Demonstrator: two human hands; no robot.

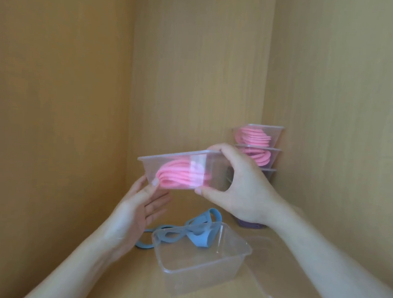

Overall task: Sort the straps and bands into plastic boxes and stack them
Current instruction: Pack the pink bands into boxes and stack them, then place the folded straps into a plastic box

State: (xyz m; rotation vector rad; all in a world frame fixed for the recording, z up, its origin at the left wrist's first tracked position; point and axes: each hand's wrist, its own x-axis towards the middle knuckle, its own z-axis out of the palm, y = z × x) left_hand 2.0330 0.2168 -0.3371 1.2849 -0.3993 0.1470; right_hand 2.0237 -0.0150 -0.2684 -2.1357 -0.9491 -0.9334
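Holding the clear box (183,158) of pink bands (178,177) at mid-frame, we pinch its right end, rim to base, in the right hand (241,187) and rest its lower left corner on the open left hand (140,205), judging it light, thin-walled and easily squeezed.

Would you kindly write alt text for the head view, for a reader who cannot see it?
A right hand holds up a clear plastic box of pink bands; the left hand touches its other end. Below lie blue straps and an empty box, stacked boxes behind.
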